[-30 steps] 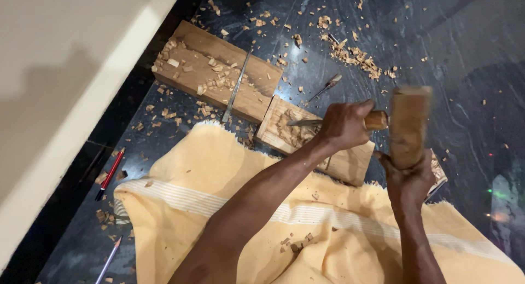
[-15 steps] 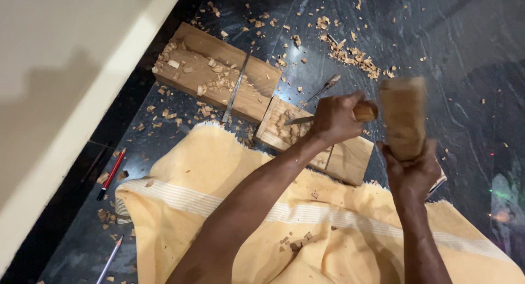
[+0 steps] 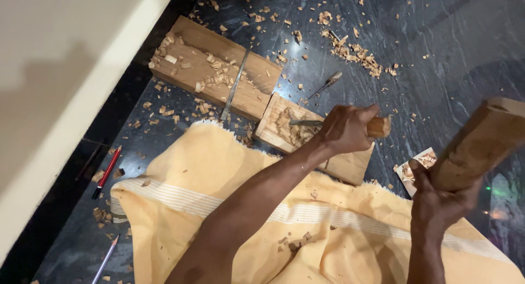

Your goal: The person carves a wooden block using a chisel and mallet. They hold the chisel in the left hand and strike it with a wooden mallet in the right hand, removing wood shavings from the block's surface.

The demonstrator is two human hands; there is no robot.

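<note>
left hand (image 3: 345, 129) grip closed on chisel (image 3: 328, 123), arm outstretched | right hand (image 3: 437, 199) grip closed on mallet (image 3: 481, 144), raised

Dark stone floor (image 3: 448, 54), wood chips (image 3: 355, 51) scattered (densest far side), yellow cloth (image 3: 219, 207), two wooden blocks (image 3: 213, 65), red pencil (image 3: 106, 172)

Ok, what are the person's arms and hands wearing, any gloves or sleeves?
Nothing shows on either. The left hand and right hand are bare: no gloves, rings or bands visible. Both forearms are uncovered as far as the frame reaches, with no sleeve edge, watch or bracelet in sight. Upper arms lie out of view.
</note>
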